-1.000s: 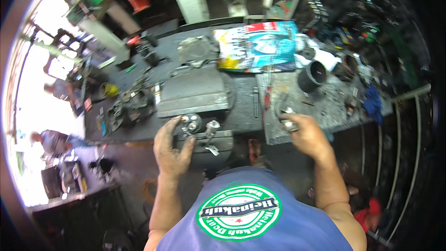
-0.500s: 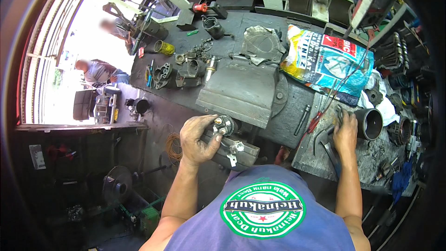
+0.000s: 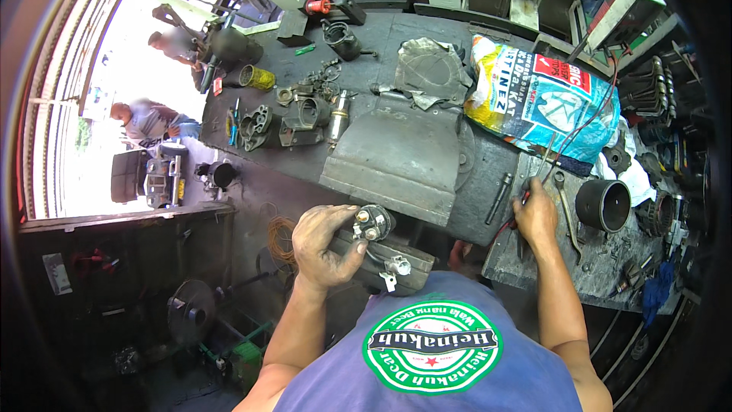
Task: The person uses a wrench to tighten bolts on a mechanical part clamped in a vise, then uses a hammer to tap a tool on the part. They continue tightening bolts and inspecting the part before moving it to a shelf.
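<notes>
My left hand (image 3: 324, 248) is closed around a dark cylindrical motor part (image 3: 385, 259) with metal terminals on its end. I hold it just in front of the workbench edge, close to my chest. My right hand (image 3: 537, 217) reaches onto the grey bench plate (image 3: 549, 275) at the right. Its fingers are curled on a thin red-handled tool (image 3: 505, 229) that lies among other hand tools. An open-ended wrench (image 3: 566, 210) lies just right of that hand and a short dark rod (image 3: 499, 198) just left of it.
A bent grey metal cover (image 3: 396, 160) lies mid-bench, a printed bag (image 3: 534, 99) behind it, a black cup-shaped cylinder (image 3: 602, 204) at right. Several engine parts (image 3: 282, 122) sit at the left. Two other people (image 3: 145, 118) are outside at far left.
My head has turned, so the bench has shifted in view. My right hand moved from a small metal piece to the red-handled tool. The left hand keeps its hold on the motor part.
</notes>
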Demonstrator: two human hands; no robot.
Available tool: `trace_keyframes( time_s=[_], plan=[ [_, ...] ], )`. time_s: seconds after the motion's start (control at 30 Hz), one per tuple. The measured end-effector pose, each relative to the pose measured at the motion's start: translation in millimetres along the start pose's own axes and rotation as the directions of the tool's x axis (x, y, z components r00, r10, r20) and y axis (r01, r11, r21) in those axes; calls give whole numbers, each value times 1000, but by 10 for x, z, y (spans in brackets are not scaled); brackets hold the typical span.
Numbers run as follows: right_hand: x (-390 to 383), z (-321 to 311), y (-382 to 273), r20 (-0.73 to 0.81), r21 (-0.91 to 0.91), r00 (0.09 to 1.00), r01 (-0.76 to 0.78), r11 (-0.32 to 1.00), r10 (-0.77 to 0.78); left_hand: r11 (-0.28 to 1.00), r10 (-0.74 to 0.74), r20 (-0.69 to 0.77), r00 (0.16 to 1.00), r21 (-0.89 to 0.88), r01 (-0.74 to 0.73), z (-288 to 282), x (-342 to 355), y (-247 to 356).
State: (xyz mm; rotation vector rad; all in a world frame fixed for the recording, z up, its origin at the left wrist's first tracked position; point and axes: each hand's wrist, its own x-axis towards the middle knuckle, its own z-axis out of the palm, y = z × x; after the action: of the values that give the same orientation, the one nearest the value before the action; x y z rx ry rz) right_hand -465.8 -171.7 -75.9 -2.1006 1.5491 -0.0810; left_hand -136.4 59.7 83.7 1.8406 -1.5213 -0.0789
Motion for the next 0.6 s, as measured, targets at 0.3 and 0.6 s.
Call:
trace_keyframes(
  time_s=[0.3, 0.6],
  plan=[
    [-461, 36, -5, -233, 408, 971, 138, 902, -43, 1000, 26, -30, 999, -14, -27, -105, -48, -22],
    [-1032, -162, -231, -259, 435, 963, 186, 881, -75, 989, 18, -151, 988, -143, -40, -235, -184, 5]
  ],
)
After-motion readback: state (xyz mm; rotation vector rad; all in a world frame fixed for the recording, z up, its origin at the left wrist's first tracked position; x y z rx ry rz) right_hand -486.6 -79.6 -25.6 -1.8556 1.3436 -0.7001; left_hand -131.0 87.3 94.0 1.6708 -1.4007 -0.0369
